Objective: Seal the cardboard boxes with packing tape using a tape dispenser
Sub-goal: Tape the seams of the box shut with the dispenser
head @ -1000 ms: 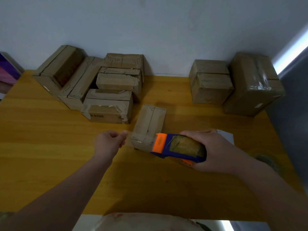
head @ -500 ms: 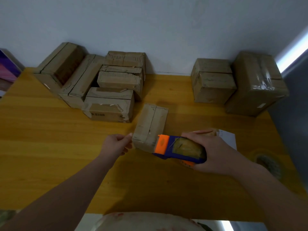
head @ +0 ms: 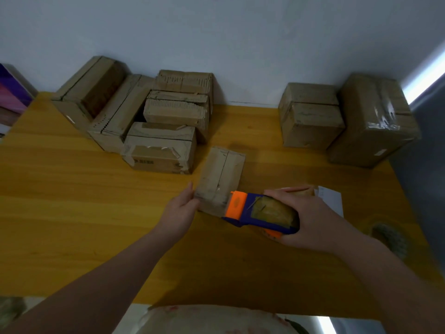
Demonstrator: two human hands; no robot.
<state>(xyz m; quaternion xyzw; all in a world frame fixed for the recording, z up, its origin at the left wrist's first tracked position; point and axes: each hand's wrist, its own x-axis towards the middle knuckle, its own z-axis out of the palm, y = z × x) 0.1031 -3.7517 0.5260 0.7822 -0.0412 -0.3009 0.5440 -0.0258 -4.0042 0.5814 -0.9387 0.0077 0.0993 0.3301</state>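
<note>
Yellow wood of the tabletop [head: 96, 213] runs under both my forearms. My left grip [head: 179, 210] is spread, its straight fingers laid against the near left corner of the small cardboard box [head: 220, 174], which lies on the tabletop in front of me. My right grip [head: 313, 220] is wrapped round the blue and orange tape dispenser [head: 260, 210], whose orange nose sits at the box's near end, close by the centre seam.

I judge this to be the start of a strip, with the tape being anchored on the near face. The next move calls for firm pressure and a straight pull away from me along the slit between the flaps, my left hand bracing so the light box does not slide or skew. Whether any tape has stuck I cannot tell.

Beyond my right wrist lies a white sheet [head: 331, 198], and a blurred round thing [head: 387, 237] sits near the right edge; neither blocks the path. Farther off, a heap of boxes [head: 166, 131] stands near the small one's far left corner, leaving little room there. Two larger boxes [head: 310, 116] stand well apart at the right, against the wall [head: 216, 44].
</note>
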